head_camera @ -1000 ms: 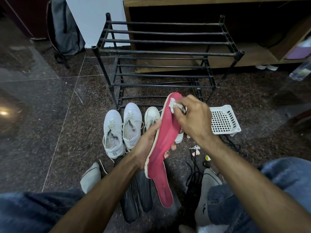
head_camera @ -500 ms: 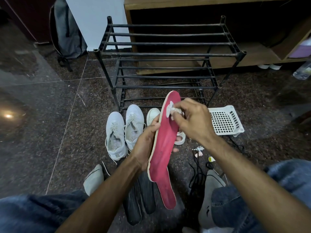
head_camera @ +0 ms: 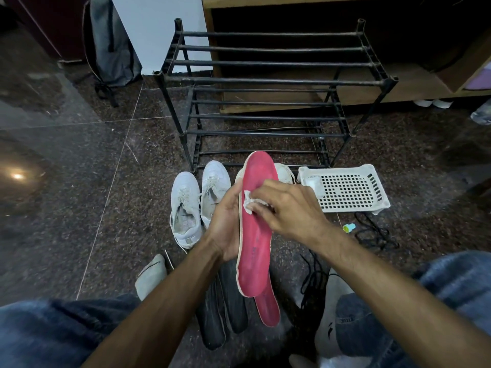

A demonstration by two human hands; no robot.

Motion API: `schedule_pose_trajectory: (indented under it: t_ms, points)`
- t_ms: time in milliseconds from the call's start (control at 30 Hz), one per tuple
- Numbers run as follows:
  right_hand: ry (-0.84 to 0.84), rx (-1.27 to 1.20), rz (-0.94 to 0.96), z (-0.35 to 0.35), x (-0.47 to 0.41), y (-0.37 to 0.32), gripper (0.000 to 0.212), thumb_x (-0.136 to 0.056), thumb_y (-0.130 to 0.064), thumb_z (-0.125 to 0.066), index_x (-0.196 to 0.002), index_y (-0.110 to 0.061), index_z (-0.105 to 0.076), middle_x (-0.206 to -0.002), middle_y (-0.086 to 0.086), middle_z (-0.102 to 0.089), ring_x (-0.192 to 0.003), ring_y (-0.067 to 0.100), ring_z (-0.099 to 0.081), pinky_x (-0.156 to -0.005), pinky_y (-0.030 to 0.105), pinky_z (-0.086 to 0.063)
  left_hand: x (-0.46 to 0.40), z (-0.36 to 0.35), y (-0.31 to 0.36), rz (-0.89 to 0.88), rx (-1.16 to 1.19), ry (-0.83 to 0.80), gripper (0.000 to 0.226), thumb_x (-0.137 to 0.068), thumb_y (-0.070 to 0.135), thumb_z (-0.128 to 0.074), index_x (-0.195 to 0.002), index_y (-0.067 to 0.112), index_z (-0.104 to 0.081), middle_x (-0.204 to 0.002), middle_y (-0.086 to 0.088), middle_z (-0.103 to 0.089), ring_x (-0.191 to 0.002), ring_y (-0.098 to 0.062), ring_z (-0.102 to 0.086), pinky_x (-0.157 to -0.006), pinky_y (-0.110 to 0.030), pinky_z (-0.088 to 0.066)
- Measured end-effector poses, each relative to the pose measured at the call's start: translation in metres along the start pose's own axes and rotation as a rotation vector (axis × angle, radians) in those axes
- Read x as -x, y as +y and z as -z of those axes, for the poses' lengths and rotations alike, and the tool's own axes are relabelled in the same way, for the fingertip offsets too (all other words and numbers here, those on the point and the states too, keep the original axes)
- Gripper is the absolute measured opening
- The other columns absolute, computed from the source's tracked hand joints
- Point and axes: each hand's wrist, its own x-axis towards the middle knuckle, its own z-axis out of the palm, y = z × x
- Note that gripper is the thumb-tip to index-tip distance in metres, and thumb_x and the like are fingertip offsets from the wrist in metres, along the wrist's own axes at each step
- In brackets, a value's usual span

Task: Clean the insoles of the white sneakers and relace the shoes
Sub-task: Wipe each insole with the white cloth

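Red insole (head_camera: 255, 235): held upright, gripped along its edge by left hand (head_camera: 225, 224). Right hand (head_camera: 289, 211) pinches white wipe (head_camera: 249, 203) against insole's surface. White sneakers (head_camera: 199, 203): on floor behind.

Sneakers (head_camera: 199, 205) in front of rack (head_camera: 268, 83); basket (head_camera: 345, 191) to right; 2nd insole (head_camera: 268, 308) nearer, on floor.

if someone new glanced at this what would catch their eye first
The red insole at centre, gripped upright by the left hand while the right hand presses a white wipe against it. Next, the white sneakers on the floor behind it, before the black shoe rack.
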Motion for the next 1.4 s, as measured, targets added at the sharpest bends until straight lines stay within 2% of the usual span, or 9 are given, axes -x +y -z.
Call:
schedule_pose_trajectory:
  t_ms: [233, 367, 500, 600, 767, 933, 1100, 1267, 1400]
  points:
    - [0.297, 0.02, -0.265, 0.008, -0.01, 0.013, 0.014, -0.088, -0.028, -0.062, -0.091, -0.016, -0.069, -0.081, -0.003, -0.062, -0.06, 0.018, -0.057, -0.052, 0.03, -0.048, 0.001, -0.008, -0.009, 0.051, -0.104, -0.002, 0.058, -0.092, 0.06, -0.043, -0.117, 0.014, -0.069, -0.091, -0.015, -0.066, -0.072, -0.023, -0.062, -0.067, -0.038, -0.054]
    - [0.104, -0.104, -0.047, -0.002, 0.0, -0.003, 0.022, -0.089, -0.032, -0.052, -0.087, -0.017, -0.069, -0.074, -0.005, -0.059, -0.055, 0.018, -0.054, -0.046, 0.034, -0.049, 0.002, -0.01, -0.003, 0.067, -0.033, 0.026, 0.06, -0.094, 0.058, -0.037, -0.104, 0.011, -0.073, -0.094, -0.012, -0.068, -0.079, -0.021, -0.066, -0.07, -0.035, -0.056]
    - [0.268, 0.072, -0.171, 0.012, -0.013, 0.015, 0.022, -0.09, -0.031, -0.054, -0.085, -0.015, -0.067, -0.075, -0.002, -0.059, -0.053, 0.02, -0.055, -0.044, 0.031, -0.048, 0.003, -0.007, -0.005, 0.052, -0.186, 0.034, 0.063, -0.092, 0.064, -0.041, -0.122, 0.014, -0.066, -0.095, -0.016, -0.065, -0.073, -0.023, -0.059, -0.067, -0.036, -0.051]
    - [0.323, 0.005, -0.201, 0.015, -0.013, 0.023, 0.02, -0.088, -0.028, -0.055, -0.086, -0.013, -0.069, -0.076, -0.001, -0.061, -0.057, 0.018, -0.056, -0.048, 0.03, -0.047, 0.003, -0.006, -0.009, 0.08, -0.239, 0.04, 0.069, -0.091, 0.066, -0.043, -0.131, 0.011, -0.058, -0.097, -0.019, -0.066, -0.07, -0.024, -0.059, -0.067, -0.036, -0.049]
    - [0.124, -0.068, -0.016, 0.005, 0.0, 0.004, 0.021, -0.09, -0.032, -0.053, -0.085, -0.018, -0.068, -0.075, -0.004, -0.06, -0.056, 0.018, -0.055, -0.045, 0.035, -0.047, 0.002, -0.009, -0.003, 0.053, -0.127, 0.046, 0.056, -0.095, 0.057, -0.038, -0.1, 0.015, -0.075, -0.086, -0.009, -0.07, -0.07, -0.02, -0.065, -0.062, -0.033, -0.054]
    - [0.365, 0.043, -0.254, 0.021, -0.013, 0.031, 0.02, -0.087, -0.028, -0.057, -0.081, -0.014, -0.069, -0.074, -0.003, -0.062, -0.058, 0.018, -0.057, -0.047, 0.031, -0.047, -0.002, -0.001, -0.007, 0.048, -0.225, 0.052, 0.066, -0.09, 0.065, -0.047, -0.127, 0.013, -0.063, -0.098, -0.02, -0.064, -0.083, -0.03, -0.052, -0.072, -0.037, -0.048]
    - [0.112, -0.073, 0.006, 0.001, 0.005, 0.002, 0.02, -0.088, -0.028, -0.054, -0.083, -0.016, -0.069, -0.074, -0.004, -0.061, -0.054, 0.019, -0.056, -0.044, 0.034, -0.047, 0.0, -0.009, 0.002, 0.06, -0.089, 0.045, 0.059, -0.091, 0.057, -0.04, -0.094, 0.013, -0.078, -0.087, -0.01, -0.071, -0.075, -0.02, -0.066, -0.069, -0.033, -0.055]
    - [0.261, 0.122, -0.223, 0.019, -0.013, 0.022, 0.026, -0.086, -0.037, -0.052, -0.08, -0.017, -0.067, -0.077, -0.003, -0.063, -0.059, 0.026, -0.06, -0.048, 0.035, -0.049, -0.002, -0.007, 0.003, 0.033, -0.204, 0.101, 0.062, -0.09, 0.063, -0.046, -0.117, 0.012, -0.069, -0.095, -0.017, -0.065, -0.077, -0.027, -0.056, -0.069, -0.037, -0.049]
    - [0.026, 0.049, -0.171, 0.007, 0.001, -0.004, 0.039, -0.086, -0.04, -0.039, -0.082, -0.014, -0.068, -0.08, -0.001, -0.064, -0.06, 0.026, -0.061, -0.054, 0.038, -0.052, -0.001, -0.007, 0.006, 0.011, -0.139, 0.097, 0.056, -0.094, 0.057, -0.042, -0.108, 0.013, -0.074, -0.092, -0.01, -0.07, -0.076, -0.021, -0.065, -0.076, -0.037, -0.052]
